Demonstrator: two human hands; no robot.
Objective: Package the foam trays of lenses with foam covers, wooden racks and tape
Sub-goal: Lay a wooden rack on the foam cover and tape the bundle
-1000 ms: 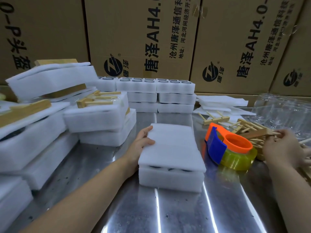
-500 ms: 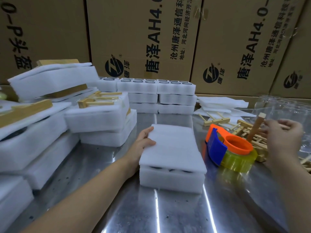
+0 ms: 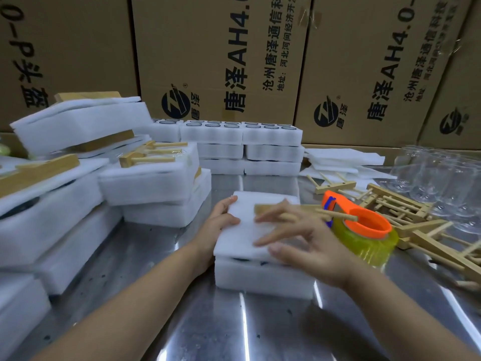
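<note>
A white foam tray of lenses (image 3: 260,280) sits mid-table with a foam cover (image 3: 244,230) lying on it. My left hand (image 3: 221,222) grips the cover's left edge, thumb on top. My right hand (image 3: 307,243), blurred with motion, is over the cover and holds a wooden rack (image 3: 338,214) whose pegs stick out to the right above the tape dispenser (image 3: 369,230), an orange and blue holder with a yellow roll. Dark lenses show only as a thin gap under the cover.
More wooden racks (image 3: 406,212) lie piled to the right, with loose foam covers (image 3: 343,157) and clear glassware (image 3: 447,173) behind. Uncovered trays (image 3: 244,147) are stacked at the back; packaged trays (image 3: 148,178) pile up on the left. Cardboard boxes (image 3: 221,61) wall the steel table (image 3: 234,329).
My right hand lifted a rack out of the pile on the right and carried it left, over the covered tray. My left hand stayed on the cover's edge.
</note>
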